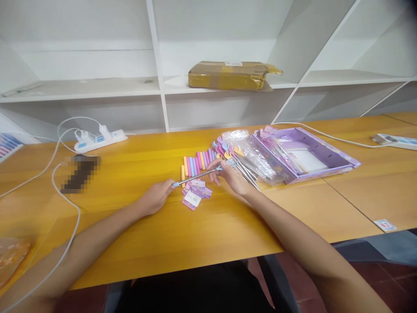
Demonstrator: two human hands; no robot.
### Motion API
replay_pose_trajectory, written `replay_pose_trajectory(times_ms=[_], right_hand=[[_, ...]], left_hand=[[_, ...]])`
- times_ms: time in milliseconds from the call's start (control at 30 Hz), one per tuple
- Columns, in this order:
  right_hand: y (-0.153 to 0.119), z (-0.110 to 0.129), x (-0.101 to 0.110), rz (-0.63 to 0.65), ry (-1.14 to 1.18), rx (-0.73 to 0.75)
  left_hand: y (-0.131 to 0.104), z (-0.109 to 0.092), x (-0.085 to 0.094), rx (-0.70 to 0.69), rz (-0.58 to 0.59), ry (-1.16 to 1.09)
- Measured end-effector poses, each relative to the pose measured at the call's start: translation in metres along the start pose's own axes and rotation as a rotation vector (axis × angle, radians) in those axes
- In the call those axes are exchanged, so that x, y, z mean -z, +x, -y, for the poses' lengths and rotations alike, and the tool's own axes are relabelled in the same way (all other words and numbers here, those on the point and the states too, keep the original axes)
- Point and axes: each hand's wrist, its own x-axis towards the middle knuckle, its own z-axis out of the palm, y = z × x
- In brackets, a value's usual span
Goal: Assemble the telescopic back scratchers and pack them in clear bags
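Note:
A back scratcher (206,173) with a thin metal rod and light-blue ends is held slanting over the table. My left hand (158,195) is closed round its lower blue handle end. At the upper end my right hand (230,174) has its fingers bent round the rod near the blue claw head. Just behind the rod lies a row of coloured handle tubes (196,163) in yellow, pink, blue and purple. Several printed cards (193,198) overlap below the rod. Beyond my right hand is a pile of metal rods (245,170) with coloured claw heads.
Clear plastic bags (260,158) lie against a purple box (298,177) at the right. White power strips (100,142) and cables sit at the left and far right. A taped carton (228,77) rests on the white shelf (110,89). A blurred dark object (81,174) lies left.

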Motion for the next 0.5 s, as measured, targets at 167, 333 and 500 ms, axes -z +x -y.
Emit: replay_pose_trajectory(times_ms=[167,333,500], right_hand=[[-0.0011,0.0051,-0.0040,0.020,-0.019,0.034],[-0.0025,0.0068,-0.0079,0.028,-0.028,0.052],[-0.0041,0.0021,-0.0092,0.025,-0.041,0.053]], left_hand=[[0.0008,0.0019,-0.0008,-0.015,-0.006,0.012],[0.0013,0.0041,-0.0019,-0.014,-0.003,0.025],[0.0013,0.0065,-0.0029,-0.028,0.000,0.037]])
